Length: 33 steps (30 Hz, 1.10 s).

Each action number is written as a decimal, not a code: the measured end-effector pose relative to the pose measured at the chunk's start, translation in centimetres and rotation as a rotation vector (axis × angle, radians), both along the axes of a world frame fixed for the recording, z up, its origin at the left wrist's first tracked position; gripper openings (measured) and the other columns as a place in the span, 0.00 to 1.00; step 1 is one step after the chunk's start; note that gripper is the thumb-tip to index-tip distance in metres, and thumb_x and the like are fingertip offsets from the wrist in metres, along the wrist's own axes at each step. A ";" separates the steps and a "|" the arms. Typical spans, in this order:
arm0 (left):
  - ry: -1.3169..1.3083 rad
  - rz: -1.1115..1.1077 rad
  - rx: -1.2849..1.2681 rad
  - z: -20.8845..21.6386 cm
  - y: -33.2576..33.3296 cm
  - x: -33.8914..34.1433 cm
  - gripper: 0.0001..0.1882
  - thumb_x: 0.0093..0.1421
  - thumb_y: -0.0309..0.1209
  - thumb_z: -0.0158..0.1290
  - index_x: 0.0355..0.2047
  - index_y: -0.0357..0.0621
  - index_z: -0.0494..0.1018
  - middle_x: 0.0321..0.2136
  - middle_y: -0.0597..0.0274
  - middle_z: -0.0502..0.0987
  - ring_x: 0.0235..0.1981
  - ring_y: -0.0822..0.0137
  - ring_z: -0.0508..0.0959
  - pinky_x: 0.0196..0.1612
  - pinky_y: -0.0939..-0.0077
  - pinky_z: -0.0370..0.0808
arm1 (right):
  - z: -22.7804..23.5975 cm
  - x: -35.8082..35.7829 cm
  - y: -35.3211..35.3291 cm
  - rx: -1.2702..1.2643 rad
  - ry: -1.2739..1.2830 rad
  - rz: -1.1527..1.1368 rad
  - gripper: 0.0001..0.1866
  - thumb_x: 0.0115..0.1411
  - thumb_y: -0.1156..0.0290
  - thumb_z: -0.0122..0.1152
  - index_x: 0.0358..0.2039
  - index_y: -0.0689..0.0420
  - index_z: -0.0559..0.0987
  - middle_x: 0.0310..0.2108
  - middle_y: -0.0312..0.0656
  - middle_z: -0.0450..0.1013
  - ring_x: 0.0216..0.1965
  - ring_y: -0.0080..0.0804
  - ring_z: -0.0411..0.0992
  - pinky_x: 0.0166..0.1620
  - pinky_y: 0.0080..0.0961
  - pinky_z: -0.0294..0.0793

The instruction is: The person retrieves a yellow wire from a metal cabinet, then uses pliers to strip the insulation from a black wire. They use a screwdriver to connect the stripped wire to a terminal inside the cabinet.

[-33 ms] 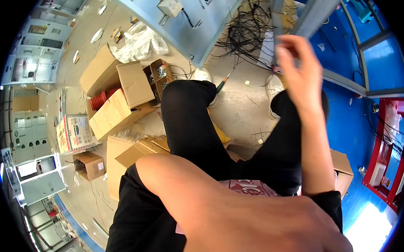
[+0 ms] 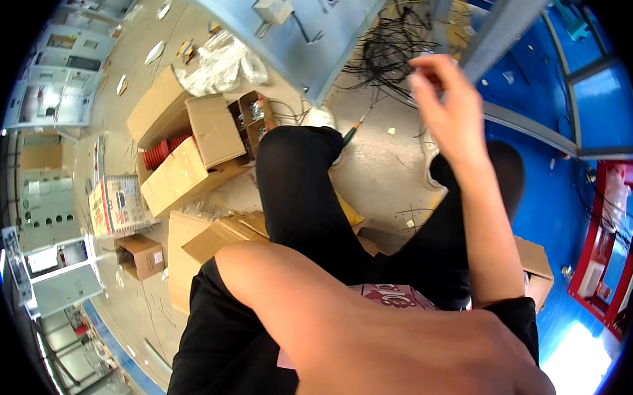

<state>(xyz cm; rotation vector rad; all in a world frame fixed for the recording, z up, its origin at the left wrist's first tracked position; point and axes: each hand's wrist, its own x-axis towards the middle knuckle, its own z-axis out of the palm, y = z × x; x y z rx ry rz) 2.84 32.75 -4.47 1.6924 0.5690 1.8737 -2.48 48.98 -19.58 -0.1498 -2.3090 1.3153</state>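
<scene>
My right hand (image 2: 447,108) is raised above my right knee. Its fingers curve loosely, with a gap between them and the thumb, and nothing shows in them. Beyond the fingertips, a tangle of thin black cables (image 2: 383,56) lies on the floor. My left forearm crosses low in front of me, ending in my left hand (image 2: 496,371) at the lower right, large and close. The fingers of that hand are hidden. Between my feet, by the left shoe, a screwdriver (image 2: 351,132) with a green handle lies on the floor.
Ahead stands a pale blue metal panel (image 2: 301,52) bearing a small white box (image 2: 273,8). To the left are an open cardboard box (image 2: 172,184) with red ribbed parts, a box of small metal hardware (image 2: 255,113) and clear plastic wrap (image 2: 223,63). A red frame (image 2: 597,231) stands right.
My right hand has shifted left toward the cables, its fingers still curved. My left arm has barely moved. The whole view has shifted slightly.
</scene>
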 end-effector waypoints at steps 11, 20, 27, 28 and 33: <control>-0.227 0.735 -0.153 -7.8 -4.1 -17.8 0.06 0.67 0.32 0.48 0.36 0.42 0.69 0.33 0.63 0.66 0.36 0.69 0.64 0.45 0.70 0.63 | -32.9 -6.6 -7.3 -0.077 -1.070 0.275 0.25 0.61 0.64 0.58 0.57 0.53 0.66 0.50 0.55 0.72 0.53 0.53 0.71 0.54 0.44 0.71; -0.403 1.741 -0.298 -16.0 -5.2 -24.9 0.23 0.70 0.36 0.44 0.60 0.35 0.59 0.58 0.54 0.63 0.62 0.60 0.61 0.67 0.64 0.57 | -42.5 -12.1 -9.3 -0.076 -1.263 0.329 0.29 0.62 0.64 0.58 0.61 0.46 0.60 0.54 0.57 0.67 0.57 0.54 0.67 0.56 0.46 0.69; -0.281 1.685 -0.371 -17.3 -4.8 -26.9 0.22 0.71 0.40 0.43 0.60 0.42 0.60 0.59 0.58 0.65 0.62 0.63 0.62 0.68 0.64 0.55 | -41.8 -15.0 -9.4 -0.024 -1.350 0.287 0.27 0.62 0.61 0.59 0.60 0.46 0.61 0.53 0.54 0.68 0.54 0.49 0.70 0.51 0.44 0.73; -0.292 1.742 -0.416 -17.2 -4.5 -27.2 0.22 0.71 0.39 0.44 0.60 0.42 0.60 0.58 0.58 0.66 0.62 0.63 0.63 0.67 0.64 0.56 | -42.1 -14.6 -9.0 -0.043 -1.348 0.274 0.27 0.62 0.63 0.59 0.59 0.46 0.61 0.52 0.53 0.68 0.53 0.48 0.71 0.51 0.43 0.74; -0.257 1.732 -0.621 -17.9 -6.0 -29.0 0.21 0.69 0.33 0.50 0.58 0.40 0.62 0.55 0.58 0.68 0.57 0.66 0.67 0.63 0.65 0.61 | -40.3 -12.8 -7.0 -0.205 -0.952 -0.094 0.25 0.58 0.76 0.57 0.55 0.52 0.63 0.49 0.56 0.69 0.50 0.55 0.71 0.49 0.44 0.72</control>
